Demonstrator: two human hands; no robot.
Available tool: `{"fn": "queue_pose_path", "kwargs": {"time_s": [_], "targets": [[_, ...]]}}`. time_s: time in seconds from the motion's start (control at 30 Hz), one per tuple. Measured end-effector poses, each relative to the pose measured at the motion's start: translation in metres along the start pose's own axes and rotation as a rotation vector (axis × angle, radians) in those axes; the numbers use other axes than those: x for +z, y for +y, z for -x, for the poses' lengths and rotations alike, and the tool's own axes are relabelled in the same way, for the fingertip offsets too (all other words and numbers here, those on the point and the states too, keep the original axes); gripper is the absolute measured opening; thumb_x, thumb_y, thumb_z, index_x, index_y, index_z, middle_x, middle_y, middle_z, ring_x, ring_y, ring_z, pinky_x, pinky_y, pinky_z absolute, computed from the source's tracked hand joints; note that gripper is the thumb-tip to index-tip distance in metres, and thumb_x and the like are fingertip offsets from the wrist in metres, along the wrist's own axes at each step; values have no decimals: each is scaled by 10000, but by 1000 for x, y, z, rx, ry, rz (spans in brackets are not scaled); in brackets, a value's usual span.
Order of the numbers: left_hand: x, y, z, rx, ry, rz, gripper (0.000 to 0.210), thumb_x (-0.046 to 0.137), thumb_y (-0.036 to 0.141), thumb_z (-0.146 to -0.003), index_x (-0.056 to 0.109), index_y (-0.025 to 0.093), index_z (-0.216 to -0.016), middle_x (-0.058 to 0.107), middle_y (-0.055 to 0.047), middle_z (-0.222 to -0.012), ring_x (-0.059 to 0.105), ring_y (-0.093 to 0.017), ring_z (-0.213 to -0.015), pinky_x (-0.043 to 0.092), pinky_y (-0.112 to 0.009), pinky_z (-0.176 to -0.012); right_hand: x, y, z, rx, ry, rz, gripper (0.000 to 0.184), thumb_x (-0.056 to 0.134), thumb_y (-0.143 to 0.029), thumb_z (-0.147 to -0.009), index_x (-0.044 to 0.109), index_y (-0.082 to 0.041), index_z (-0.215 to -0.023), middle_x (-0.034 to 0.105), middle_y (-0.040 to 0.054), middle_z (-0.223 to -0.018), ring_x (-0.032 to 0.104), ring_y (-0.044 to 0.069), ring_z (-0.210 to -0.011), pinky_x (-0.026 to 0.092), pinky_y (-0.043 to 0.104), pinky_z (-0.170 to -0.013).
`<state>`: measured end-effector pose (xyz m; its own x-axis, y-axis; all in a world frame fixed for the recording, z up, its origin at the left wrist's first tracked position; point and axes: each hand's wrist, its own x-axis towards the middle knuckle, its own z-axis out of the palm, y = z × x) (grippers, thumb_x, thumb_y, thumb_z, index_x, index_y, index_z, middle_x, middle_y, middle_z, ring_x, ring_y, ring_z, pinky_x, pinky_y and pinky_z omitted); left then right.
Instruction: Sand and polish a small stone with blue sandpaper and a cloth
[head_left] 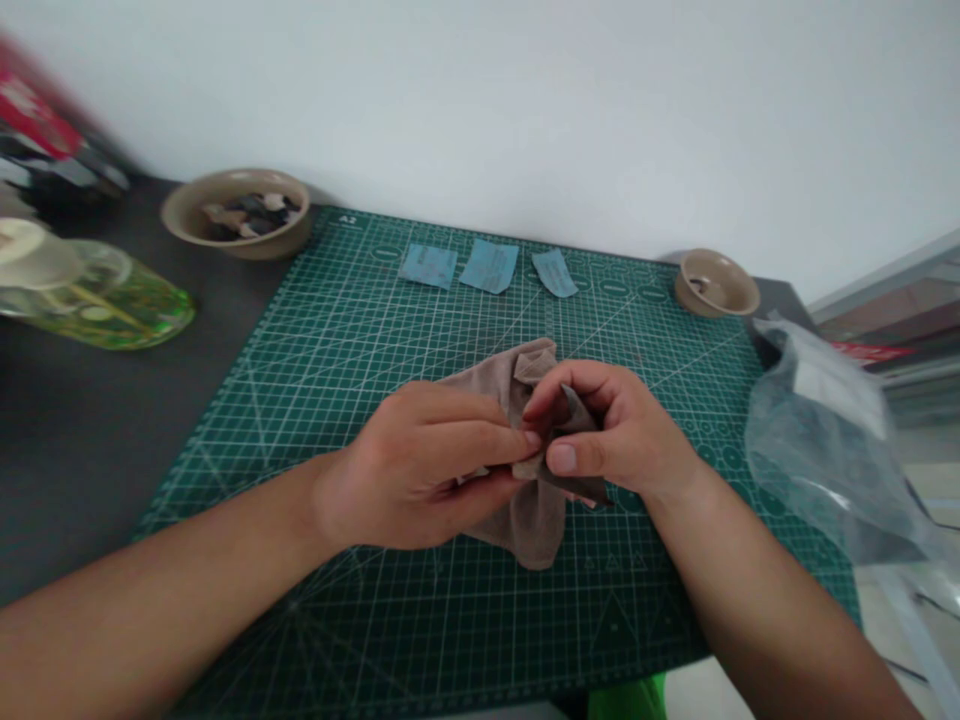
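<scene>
A brownish, soft fabric piece (pixel 540 525) lies gathered under and between my hands, over the green cutting mat (pixel 360 620). My left hand (pixel 435 465) is closed, thumb and fingers pinching a fold of this cloth. Close against those fingertips, my right hand (pixel 611 425) is curled with its thumb pressed on a darker grey-brown fabric piece (pixel 589 485). Whether the dark piece is joined to the brown cloth I cannot tell. A small lighter tan flap (pixel 531 368) shows above the fingers. The hands cover the middle of the cloth.
Three blue paper squares (pixel 490 266) lie along the mat's far side. A tan bowl (pixel 236 215) with fabric scraps stands far left, a smaller bowl (pixel 716 283) far right. A bottle of green-yellow liquid (pixel 112 295) is at left, a clear plastic bag (pixel 825 430) at right.
</scene>
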<state>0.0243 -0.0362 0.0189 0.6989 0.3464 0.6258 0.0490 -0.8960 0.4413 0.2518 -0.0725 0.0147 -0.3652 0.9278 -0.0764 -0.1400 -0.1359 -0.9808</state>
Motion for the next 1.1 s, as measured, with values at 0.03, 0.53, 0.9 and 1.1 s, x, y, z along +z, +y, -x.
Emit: {"fn": "queue_pose_path", "kwargs": {"time_s": [0.03, 0.53, 0.9, 1.1], "targets": [[0, 0, 0, -2, 2, 0, 93, 612, 183, -992, 659, 232, -1055, 767, -18, -758, 734, -147, -652, 565, -270, -585, 0, 0, -1, -16, -9, 3, 321, 949, -287, -685, 773, -202, -939, 740, 31, -871, 662, 148, -710, 497, 226, -527], [3, -4, -1, -38, 16, -31, 69, 616, 213, -987, 661, 233, -1036, 743, -8, -752, 695, -137, -609, 528, -274, -562, -1, 0, -3, -122, 8, 107, 286, 919, -213, -719, 770, -202, -963, 765, 7, -885, 673, 148, -788, 525, 261, -716], [3, -2, -1, -63, 18, -35, 79, 622, 219, -979, 663, 247, -1041, 738, 5, -752, 684, -130, -596, 527, -264, -553, -3, 5, -2, -109, 26, 91, 263, 900, -289, -756, 785, -230, -986, 759, 20, -949, 666, 175, -832, 516, 277, -710], [3, -2, -1, -59, 29, -22, 91, 630, 209, -965, 667, 235, -1044, 742, -5, -758, 685, -133, -596, 526, -263, -556, -4, 4, -2, -128, 15, 61, 256, 900, -246, -752, 790, -238, -983, 745, 13, -940, 656, 161, -842, 508, 258, -722]]}}
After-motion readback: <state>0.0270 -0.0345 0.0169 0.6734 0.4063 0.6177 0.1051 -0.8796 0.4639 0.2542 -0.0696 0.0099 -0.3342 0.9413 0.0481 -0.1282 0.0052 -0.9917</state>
